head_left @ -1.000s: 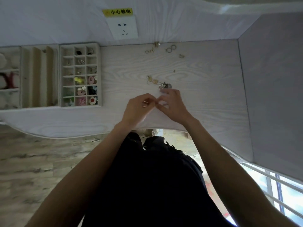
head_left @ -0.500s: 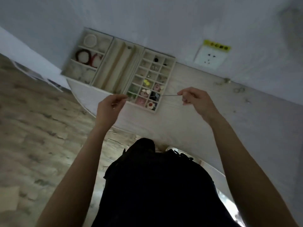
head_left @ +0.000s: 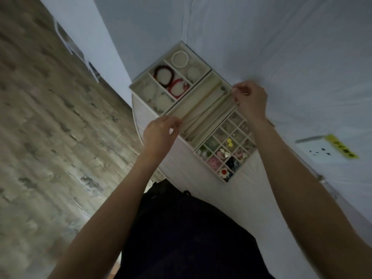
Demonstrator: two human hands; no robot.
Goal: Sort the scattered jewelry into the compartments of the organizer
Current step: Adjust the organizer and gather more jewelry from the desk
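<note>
left hand (head_left: 161, 130) sits nearest, at the 7 o'clock end of the organizer's (head_left: 216, 76) middle tray (head_left: 203, 106), fingers curled and pinching one end of a thin chain necklace (head_left: 209, 109). right hand (head_left: 250, 99) is at the far 1 o'clock end of the same tray, fingertips pinched on the other end. so both grips are grasping the chain, which is stretched nearly taut between them along one of the long slots. it's blurred and thin, so i can't tell if it's touching the slot floor or hanging just above it.

step in hand, as i read it: laying the necklace lengthwise into a long slot. to do it well:
- keep both ends in line with the slot dividers, not across them
- lower both ends together, keep light tension so it doesn't bunch or kink
- release one end, check it lies flat, then the other
- other strands already seem to lie in the neighbouring slots, so don't drag across and tangle them

the grid tray (head_left: 224, 147) lies at 4 o'clock of the long slots, small cells with earrings and charms, some yellow, pink, red. right forearm passes close over it, so lift clear on the way out. the bracelet tray (head_left: 171, 77) sits farthest at 11 o'clock, with dark red, bright red and pale bead bracelets in its cells. all three sit on the white table (head_left: 181, 172).
</note>
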